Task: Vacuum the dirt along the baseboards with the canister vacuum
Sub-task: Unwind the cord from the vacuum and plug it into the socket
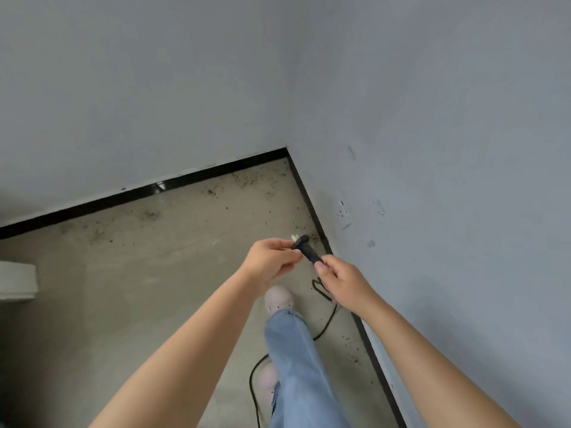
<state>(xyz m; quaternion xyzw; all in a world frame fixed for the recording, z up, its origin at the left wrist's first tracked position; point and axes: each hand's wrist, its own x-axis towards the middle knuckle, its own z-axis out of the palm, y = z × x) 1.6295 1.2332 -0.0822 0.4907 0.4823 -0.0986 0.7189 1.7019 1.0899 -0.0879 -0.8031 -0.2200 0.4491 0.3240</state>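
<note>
Both hands hold a black power plug with metal prongs pointing up and left. My left hand pinches its head near the prongs. My right hand grips the plug's tail where the black cord starts. The cord loops below my right hand and trails down across the floor past my legs. Dark dirt specks lie along the black baseboard and in the corner. A white wall socket sits on the right wall, just above and right of the plug. The vacuum itself is out of view.
Two grey walls meet at a corner. The concrete floor spreads to the left. A pale object's edge juts in at the far left. My leg in blue jeans and pale shoes stand over the cord.
</note>
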